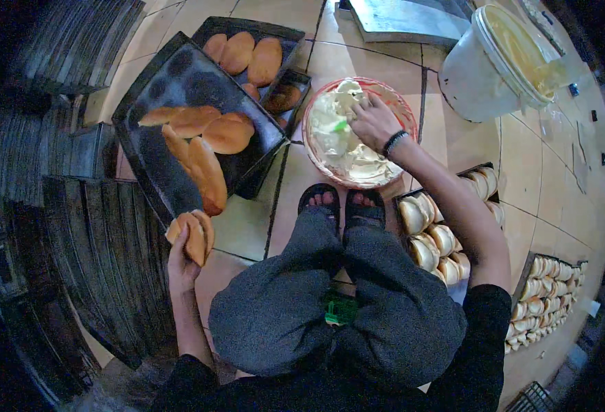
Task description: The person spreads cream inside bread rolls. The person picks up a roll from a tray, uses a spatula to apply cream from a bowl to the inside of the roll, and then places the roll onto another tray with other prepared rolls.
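My left hand (183,259) grips a golden bread roll (196,237), which looks split open, beside the near corner of a dark baking tray (148,147). My right hand (374,123) is over a round red-rimmed tub (411,123) of pale cream (367,165), its fingers closed and dipping toward the cream. What those fingers hold is hidden; a small green piece (341,126) shows close by in the cream. Several whole rolls (230,134) lie on the tilted tray.
Another tray holds more rolls (264,62) behind. Right of my knees sits a tray of cream-filled rolls (443,237), with a larger batch (548,295) farther right. A white bucket (477,75) stands far right. Stacked dark trays (103,254) line the left side. Tiled floor (522,172) lies underneath.
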A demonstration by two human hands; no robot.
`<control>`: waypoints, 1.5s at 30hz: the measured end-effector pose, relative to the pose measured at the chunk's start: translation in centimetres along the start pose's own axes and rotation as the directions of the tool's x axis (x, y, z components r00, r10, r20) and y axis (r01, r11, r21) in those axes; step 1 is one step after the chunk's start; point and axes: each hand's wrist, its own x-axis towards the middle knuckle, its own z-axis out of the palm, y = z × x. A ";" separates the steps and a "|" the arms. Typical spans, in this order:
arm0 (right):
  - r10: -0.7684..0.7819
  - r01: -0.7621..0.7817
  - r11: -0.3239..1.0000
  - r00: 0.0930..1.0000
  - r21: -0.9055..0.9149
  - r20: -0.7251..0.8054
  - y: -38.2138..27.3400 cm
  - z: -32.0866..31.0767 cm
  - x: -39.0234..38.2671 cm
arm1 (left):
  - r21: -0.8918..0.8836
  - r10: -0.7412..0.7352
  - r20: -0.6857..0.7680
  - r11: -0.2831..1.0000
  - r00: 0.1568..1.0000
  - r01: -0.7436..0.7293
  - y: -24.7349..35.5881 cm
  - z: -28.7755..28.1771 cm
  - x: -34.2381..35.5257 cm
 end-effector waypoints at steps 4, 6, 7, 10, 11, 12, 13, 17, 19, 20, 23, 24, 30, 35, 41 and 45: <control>0.017 -0.025 0.998 0.994 0.064 0.112 1.3 0.9 -4.9 | -0.233 0.059 0.108 0.972 0.992 -0.033 -0.9 2.0 -2.1; 0.111 -0.114 0.990 0.993 -0.087 -0.039 2.8 1.4 -7.0 | -0.154 0.063 0.211 0.988 0.975 -0.031 -0.7 -1.0 -0.6; 0.105 -0.107 0.990 0.994 -0.086 -0.032 2.9 0.8 -7.0 | -0.086 0.083 0.211 0.994 0.974 -0.066 -1.3 -0.3 -0.5; 0.459 -0.483 0.867 0.869 0.121 0.183 2.9 -0.7 -6.7 | -0.046 0.124 0.295 0.992 0.947 -0.116 -2.9 3.7 -0.7; 0.473 -0.496 0.862 0.860 0.103 0.190 2.6 -0.5 -7.2 | -0.299 0.044 0.280 0.953 0.959 0.043 -3.6 5.7 -0.5; 0.483 -0.523 0.838 0.843 0.152 0.236 1.8 -0.7 -6.9 | -0.554 -0.016 0.252 0.818 0.968 0.158 -3.5 8.1 -1.3; 0.488 -0.549 0.813 0.825 0.194 0.285 0.7 -0.6 -6.6 | -0.752 -0.080 0.226 0.620 0.971 0.226 -3.8 10.2 -1.8; 0.482 -0.421 0.852 0.863 0.311 -0.151 -1.6 0.6 -6.9 | -0.803 -0.296 0.517 0.157 0.803 0.575 -4.2 15.5 -2.7; 0.464 -0.407 0.865 0.872 0.294 -0.158 -2.4 1.1 -6.3 | -0.778 -0.340 0.551 0.122 0.762 0.617 -4.6 14.2 -1.5; 0.457 -0.445 0.836 0.889 0.322 0.043 -3.1 1.0 -5.5 | -0.798 -0.275 0.448 0.304 0.850 0.519 -4.9 12.0 -1.2; 0.382 -0.516 0.792 0.835 0.327 0.395 -4.0 0.0 -3.7 | -0.723 -0.090 0.374 0.595 0.923 0.351 -5.5 8.7 -0.5; 0.423 -0.581 0.739 0.794 0.341 0.437 -4.2 0.5 -3.6 | -0.694 -0.067 0.392 0.633 0.918 0.343 -5.6 8.0 -0.2; 0.507 -0.733 0.332 0.669 0.593 0.544 -4.6 4.5 -4.7 | -0.621 -0.050 0.417 0.714 0.908 0.324 -7.3 5.8 2.8; 0.461 -0.434 -0.214 0.745 0.875 0.482 -4.5 4.7 -5.6 | -0.470 -0.042 0.457 0.836 0.888 0.282 -8.4 6.9 5.1; 0.696 -0.412 0.099 0.679 0.906 0.233 -2.5 0.1 -8.3 | -0.310 -0.054 0.437 0.928 0.898 0.206 -10.1 10.0 6.8; 0.779 -0.664 0.291 0.583 0.689 0.233 -1.6 -0.7 -10.0 | -0.168 -0.065 0.503 0.971 0.862 0.171 -11.4 12.0 6.8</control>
